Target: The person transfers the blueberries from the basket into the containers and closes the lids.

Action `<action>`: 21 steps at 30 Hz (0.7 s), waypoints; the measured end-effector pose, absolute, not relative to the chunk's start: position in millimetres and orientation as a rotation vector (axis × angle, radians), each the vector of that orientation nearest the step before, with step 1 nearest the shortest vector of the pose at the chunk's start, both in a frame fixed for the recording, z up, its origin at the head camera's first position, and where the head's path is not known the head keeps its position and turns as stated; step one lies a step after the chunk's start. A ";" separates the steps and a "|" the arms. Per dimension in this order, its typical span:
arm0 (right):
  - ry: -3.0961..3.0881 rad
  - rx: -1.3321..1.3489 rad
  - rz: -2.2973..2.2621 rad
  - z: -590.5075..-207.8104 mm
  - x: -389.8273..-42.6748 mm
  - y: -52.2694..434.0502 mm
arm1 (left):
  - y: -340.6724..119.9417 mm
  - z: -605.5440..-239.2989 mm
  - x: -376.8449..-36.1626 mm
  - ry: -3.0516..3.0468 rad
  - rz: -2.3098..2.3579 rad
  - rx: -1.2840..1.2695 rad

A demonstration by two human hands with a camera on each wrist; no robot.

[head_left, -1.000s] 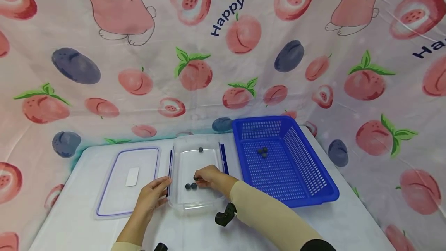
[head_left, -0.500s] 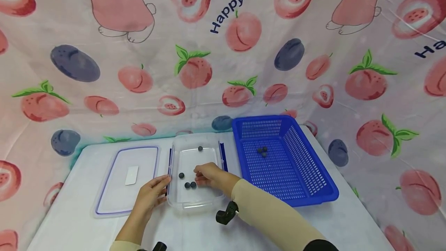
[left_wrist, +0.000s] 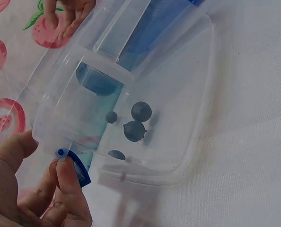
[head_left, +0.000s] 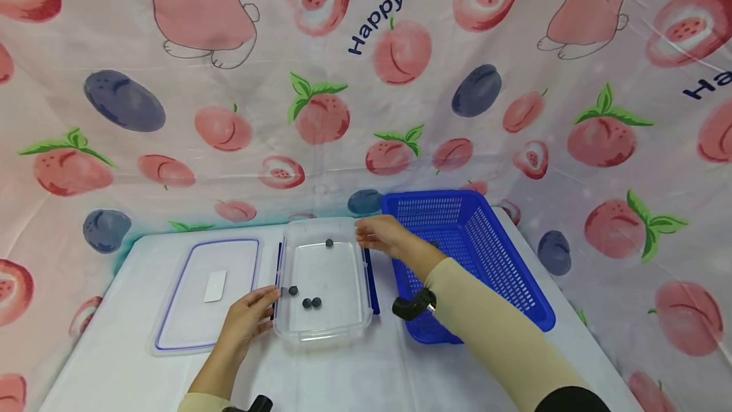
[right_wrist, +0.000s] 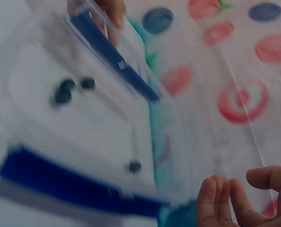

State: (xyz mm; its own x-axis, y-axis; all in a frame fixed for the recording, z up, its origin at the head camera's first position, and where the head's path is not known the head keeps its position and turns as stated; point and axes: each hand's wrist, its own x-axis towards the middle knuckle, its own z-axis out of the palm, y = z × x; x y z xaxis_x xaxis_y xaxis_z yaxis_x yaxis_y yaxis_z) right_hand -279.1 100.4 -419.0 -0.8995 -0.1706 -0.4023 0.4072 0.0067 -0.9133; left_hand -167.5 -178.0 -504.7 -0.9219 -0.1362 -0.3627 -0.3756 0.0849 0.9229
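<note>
A clear plastic container (head_left: 321, 337) lies on the white table with several dark berries (head_left: 311, 302) inside; one berry (head_left: 328, 243) sits apart near its far end. My left hand (head_left: 248, 318) holds the container's left rim, thumb and a finger on the blue latch (left_wrist: 78, 171). The berries (left_wrist: 133, 130) show through the wall in the left wrist view. My right hand (head_left: 380, 234) hovers over the container's far right corner beside the blue basket (head_left: 506, 285), fingers (right_wrist: 216, 198) loosely curled. Whether it holds a berry is hidden.
The container's lid (head_left: 189, 316), purple-edged with a white label (head_left: 215, 286), lies flat to the left. The basket fills the table's right side, my right forearm crossing it. A fruit-print cloth hangs behind and at both sides.
My right hand has left the berries at the container's near end and moved up and right to its far corner by the basket. One berry rolled left. The left hand stayed.
</note>
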 end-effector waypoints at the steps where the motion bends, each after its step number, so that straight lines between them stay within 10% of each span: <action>1: 1.900 0.259 -1.957 -416.4 -283.3 112.1 | -177.7 -504.5 -167.5 2.170 1.941 -0.520; 21: 2.444 0.608 -1.647 -472.7 -288.3 233.4 | -177.8 -499.7 -167.0 2.147 1.936 -0.517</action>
State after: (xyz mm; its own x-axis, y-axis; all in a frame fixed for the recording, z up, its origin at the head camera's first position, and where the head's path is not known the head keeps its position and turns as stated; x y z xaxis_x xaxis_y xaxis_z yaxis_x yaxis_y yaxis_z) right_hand -288.3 233.4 -472.7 -0.9101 0.2545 -0.3271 0.3987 0.3221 -0.8587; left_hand -167.0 -177.8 -499.7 -0.9176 -0.1206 -0.3788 -0.3892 0.0787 0.9178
